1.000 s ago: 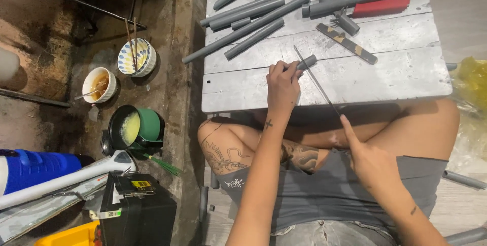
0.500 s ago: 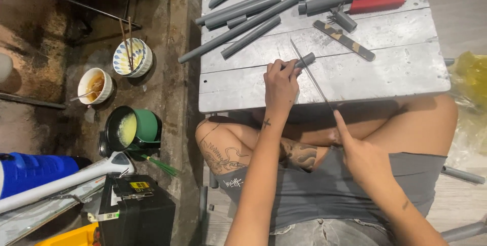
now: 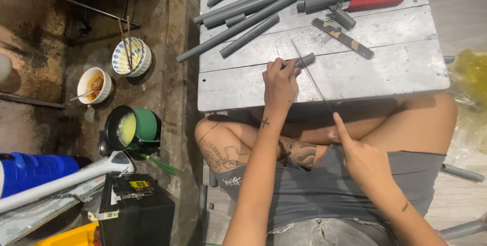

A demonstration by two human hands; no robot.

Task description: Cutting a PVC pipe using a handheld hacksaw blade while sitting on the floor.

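— Grey pipe piece [image 3: 305, 61]: where is it?
— Near the desk [image 3: 385, 73] front edge, pinned by the left hand [image 3: 279, 84], fingers closed on it.
— And the right hand [image 3: 362, 162]?
— Gripping a thin saw blade [image 3: 312, 76], laid across the pipe piece.

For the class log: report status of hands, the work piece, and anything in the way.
Left hand pins short grey pipe piece to the table. Right hand holds thin saw blade across it. Loose grey pipes lie beyond, apart.
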